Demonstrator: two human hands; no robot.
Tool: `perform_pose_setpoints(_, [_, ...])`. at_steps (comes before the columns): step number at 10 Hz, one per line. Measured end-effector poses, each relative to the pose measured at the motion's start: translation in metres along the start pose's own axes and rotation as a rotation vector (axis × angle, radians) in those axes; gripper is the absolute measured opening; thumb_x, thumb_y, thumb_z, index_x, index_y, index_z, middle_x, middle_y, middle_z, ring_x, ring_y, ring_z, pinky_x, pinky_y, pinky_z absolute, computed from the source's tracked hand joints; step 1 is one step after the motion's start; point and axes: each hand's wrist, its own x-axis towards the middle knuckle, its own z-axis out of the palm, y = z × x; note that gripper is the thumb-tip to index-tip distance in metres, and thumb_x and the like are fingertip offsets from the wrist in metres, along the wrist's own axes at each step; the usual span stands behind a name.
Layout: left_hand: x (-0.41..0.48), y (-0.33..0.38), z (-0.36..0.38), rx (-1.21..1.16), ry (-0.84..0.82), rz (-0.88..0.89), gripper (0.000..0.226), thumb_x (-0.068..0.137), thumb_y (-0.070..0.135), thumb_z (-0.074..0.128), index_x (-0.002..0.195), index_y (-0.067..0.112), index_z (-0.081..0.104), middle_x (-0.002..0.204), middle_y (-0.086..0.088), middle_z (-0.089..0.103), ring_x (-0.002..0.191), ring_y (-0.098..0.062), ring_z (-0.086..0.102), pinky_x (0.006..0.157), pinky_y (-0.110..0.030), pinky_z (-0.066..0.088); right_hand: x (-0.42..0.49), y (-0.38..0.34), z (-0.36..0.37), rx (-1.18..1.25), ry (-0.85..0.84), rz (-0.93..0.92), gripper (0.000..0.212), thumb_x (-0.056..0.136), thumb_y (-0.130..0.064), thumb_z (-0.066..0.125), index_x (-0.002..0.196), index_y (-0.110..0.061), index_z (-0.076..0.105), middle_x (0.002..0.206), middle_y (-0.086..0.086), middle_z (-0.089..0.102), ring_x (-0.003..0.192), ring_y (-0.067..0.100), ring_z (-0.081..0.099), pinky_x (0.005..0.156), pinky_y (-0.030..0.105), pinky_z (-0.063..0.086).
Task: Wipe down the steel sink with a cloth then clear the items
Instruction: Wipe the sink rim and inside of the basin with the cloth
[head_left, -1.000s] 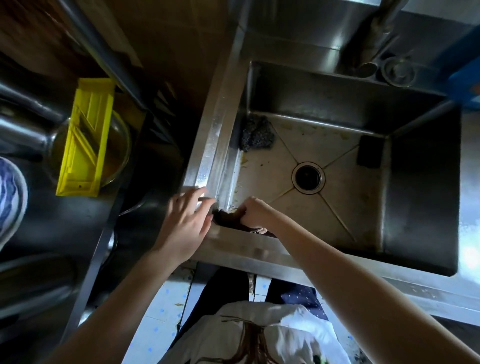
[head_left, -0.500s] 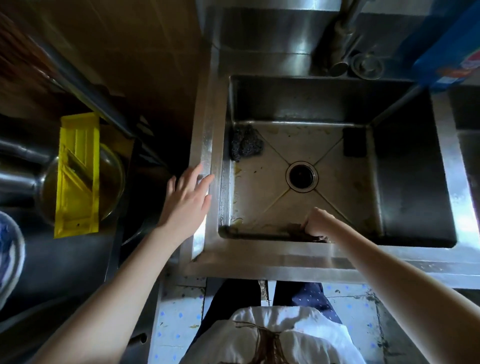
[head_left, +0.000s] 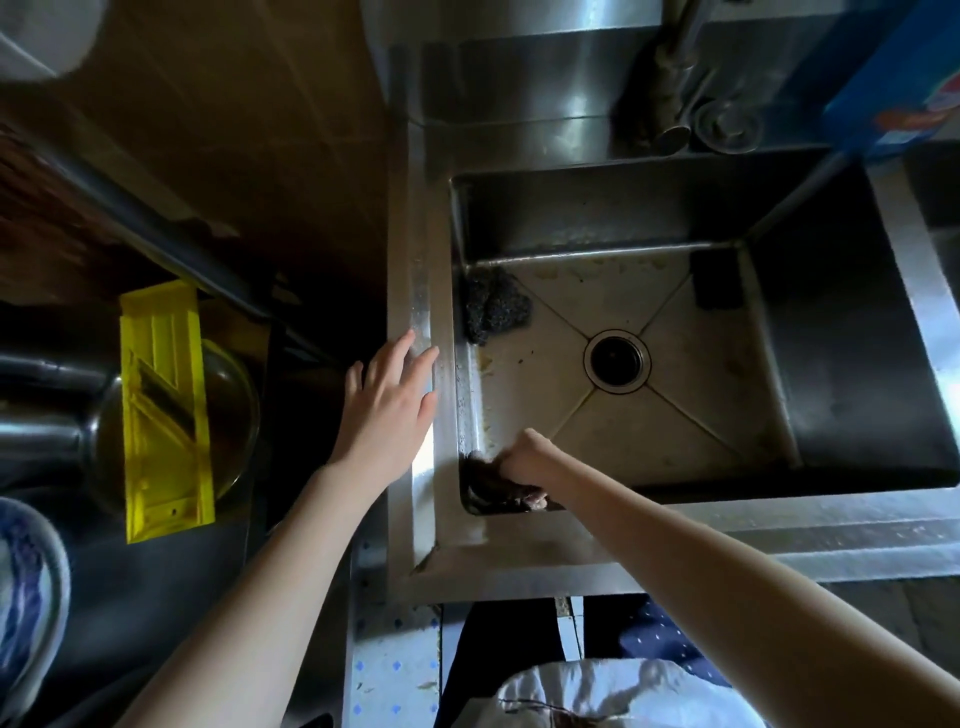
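The steel sink fills the right half of the head view, its stained floor sloping to a round drain. My right hand reaches down into the near left corner and grips a dark cloth pressed against the floor there. My left hand lies flat with straight fingers on the sink's left rim. A dark steel-wool scourer sits in the far left corner of the basin. A black sponge lies at the far right of the floor.
A tap and a round fitting stand behind the basin, beside a blue box. Left of the sink, a yellow slicer rests across a glass bowl. A blue-patterned plate is at the left edge.
My right hand swept the cloth along the near edge of the basin floor to the right, then back into the near left corner. My left hand stayed on the left rim.
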Motion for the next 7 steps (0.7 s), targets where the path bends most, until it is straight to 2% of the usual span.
perform_pose_setpoints(1, [-0.008, -0.003, 0.002, -0.021, -0.004, -0.047, 0.048, 0.092, 0.024, 0.053, 0.138, 0.017, 0.042, 0.15, -0.012, 0.031, 0.133, -0.031, 0.036, 0.105, -0.052, 0.029, -0.001, -0.005, 0.014, 0.338, 0.043, 0.081, 0.009, 0.089, -0.008, 0.055, 0.082, -0.012, 0.055, 0.085, 0.008, 0.057, 0.07, 0.022, 0.056, 0.067, 0.034, 0.055])
perform_pose_setpoints(2, [-0.014, -0.005, 0.003, -0.075, 0.011, -0.078, 0.048, 0.091, 0.023, 0.053, 0.137, 0.018, 0.042, 0.15, -0.013, 0.031, 0.133, -0.031, 0.036, 0.106, -0.052, 0.03, -0.001, -0.014, 0.029, 0.517, 0.131, 0.159, 0.024, 0.092, -0.009, 0.053, 0.069, -0.015, 0.045, 0.072, 0.004, 0.051, 0.059, 0.016, 0.052, 0.051, 0.026, 0.051])
perform_pose_setpoints(3, [-0.016, -0.005, 0.007, -0.12, 0.028, -0.108, 0.046, 0.092, 0.023, 0.052, 0.137, 0.019, 0.041, 0.15, -0.012, 0.031, 0.132, -0.029, 0.038, 0.106, -0.05, 0.031, 0.004, -0.027, 0.045, 0.748, 0.218, 0.264, 0.025, 0.092, -0.016, 0.055, 0.069, -0.012, 0.046, 0.074, 0.005, 0.054, 0.063, 0.019, 0.055, 0.053, 0.025, 0.05])
perform_pose_setpoints(4, [-0.015, -0.004, 0.01, -0.154, 0.046, -0.138, 0.045, 0.091, 0.022, 0.053, 0.135, 0.019, 0.043, 0.148, -0.011, 0.034, 0.129, -0.03, 0.041, 0.105, -0.045, 0.03, 0.011, -0.029, 0.045, 0.817, 0.311, 0.248, 0.033, 0.088, -0.033, 0.066, 0.081, -0.002, 0.056, 0.087, 0.017, 0.064, 0.073, 0.029, 0.063, 0.062, 0.034, 0.052])
perform_pose_setpoints(5, [-0.011, -0.003, 0.012, -0.162, 0.057, -0.145, 0.046, 0.09, 0.022, 0.053, 0.135, 0.019, 0.044, 0.148, -0.01, 0.035, 0.128, -0.029, 0.043, 0.105, -0.042, 0.03, 0.02, -0.043, 0.032, 0.796, 0.336, 0.129, 0.038, 0.084, -0.04, 0.069, 0.079, -0.003, 0.059, 0.078, 0.02, 0.064, 0.056, 0.028, 0.057, 0.044, 0.027, 0.044])
perform_pose_setpoints(6, [-0.005, -0.003, 0.012, -0.166, 0.081, -0.151, 0.045, 0.09, 0.022, 0.054, 0.135, 0.02, 0.045, 0.146, -0.01, 0.037, 0.127, -0.029, 0.044, 0.105, -0.043, 0.032, 0.024, -0.062, 0.014, 0.822, 0.372, -0.013, 0.01, 0.087, -0.017, 0.067, 0.089, -0.007, 0.069, 0.07, 0.012, 0.061, 0.053, 0.024, 0.055, 0.043, 0.027, 0.045])
perform_pose_setpoints(7, [0.002, -0.004, 0.01, -0.175, 0.096, -0.167, 0.045, 0.09, 0.023, 0.056, 0.134, 0.02, 0.045, 0.146, -0.011, 0.038, 0.128, -0.029, 0.045, 0.105, -0.044, 0.033, 0.028, -0.081, -0.004, 0.852, 0.396, -0.18, 0.025, 0.086, 0.003, 0.056, 0.1, -0.01, 0.073, 0.076, 0.012, 0.066, 0.061, 0.023, 0.057, 0.053, 0.033, 0.047])
